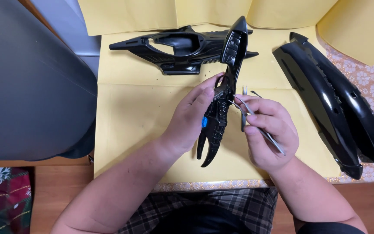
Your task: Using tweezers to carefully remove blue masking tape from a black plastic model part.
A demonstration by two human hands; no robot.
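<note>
My left hand (193, 117) grips a long, narrow black plastic model part (225, 86) with a ribbed inner side, held upright over the yellow paper (130, 112). A small blue piece (204, 122) shows between my left fingers and the part. My right hand (268, 130) holds metal tweezers (256, 123), whose tips touch the middle of the black part. A second small metal tool (244, 91) sticks up just behind my right fingers.
A black open-frame shell piece (174, 47) lies at the back of the paper. A large glossy black body shell (334, 99) lies at the right, partly on a floral tablecloth (369, 73). A dark grey rounded object (27, 82) fills the left side.
</note>
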